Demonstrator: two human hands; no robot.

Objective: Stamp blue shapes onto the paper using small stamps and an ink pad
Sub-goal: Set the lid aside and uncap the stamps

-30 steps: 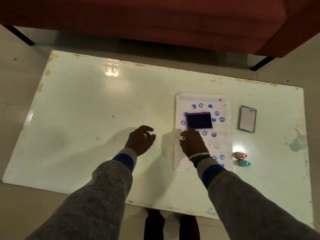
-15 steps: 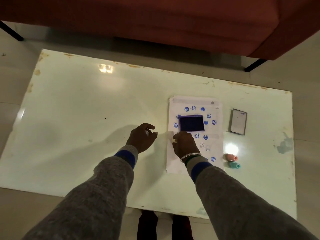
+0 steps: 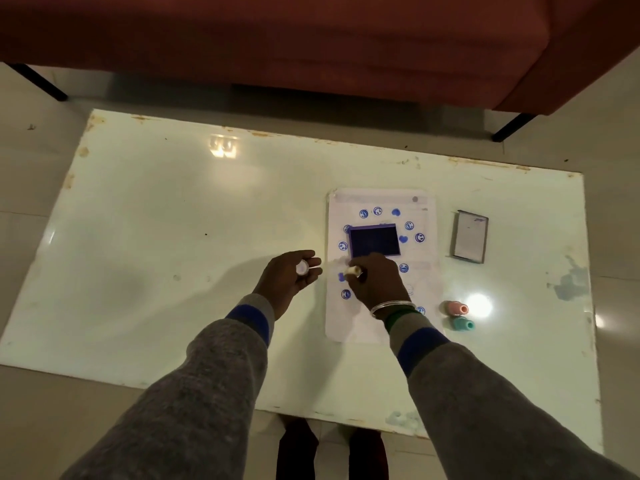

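A white sheet of paper [image 3: 424, 282] lies on the table, dotted with several blue stamped faces and hearts. The open blue ink pad [image 3: 374, 240] sits on the paper's upper half. My right hand [image 3: 375, 280] rests on the paper just below the pad, gripping a small cream stamp [image 3: 352, 271] that points left. A fresh blue mark [image 3: 341, 277] shows beside the stamp's tip. My left hand [image 3: 289, 277] hovers left of the paper, holding a small pale round cap [image 3: 302, 268] between its fingertips.
The pad's lid [image 3: 469, 240] lies right of the paper. A pink stamp [image 3: 457, 308] and a teal stamp [image 3: 463, 323] lie on their sides near the paper's lower right. The white table [image 3: 156, 237] stands before a red sofa [image 3: 311, 43].
My right hand has lifted and tipped the stamp off the paper, uncovering a fresh blue mark at the left edge. My left hand turned, showing the cap.
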